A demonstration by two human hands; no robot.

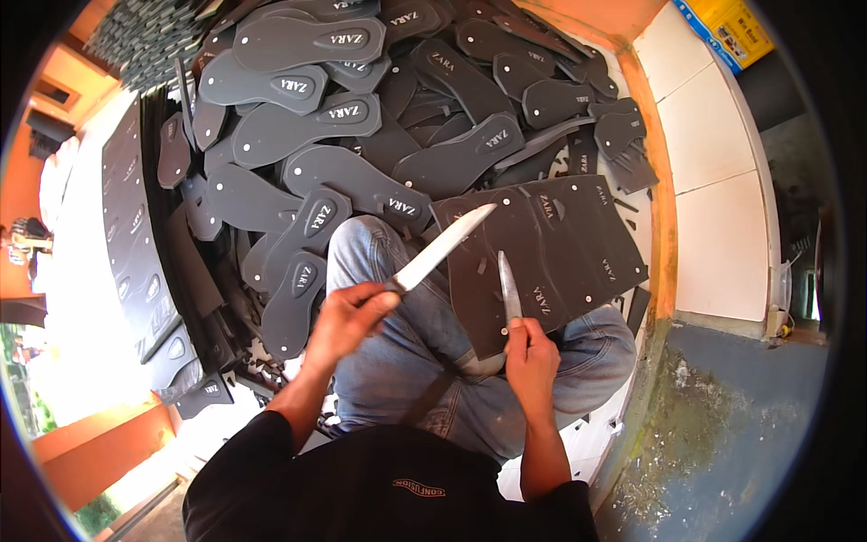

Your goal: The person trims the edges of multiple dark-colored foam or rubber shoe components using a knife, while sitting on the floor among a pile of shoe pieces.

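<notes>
My left hand (346,322) is closed round the dark handle of a knife with a long, broad blade (447,247). That blade slants up to the right, its tip over the near left corner of a black foam sheet (560,244). In my right hand (531,359) is a second, narrower knife (509,287), pointing away from me above the same sheet. Whether its blade touches the sheet I cannot tell. The sheet lies across my right leg and bears raised sole outlines, white print and small white dots.
A large heap of cut black shoe soles (307,126) fills the floor ahead of my crossed legs (388,361). To the left stands a stack of black sheets (135,226). Dark offcuts are piled at the far left. A tiled ledge (709,135) runs along the right, with a yellow-and-blue package (736,32) on it.
</notes>
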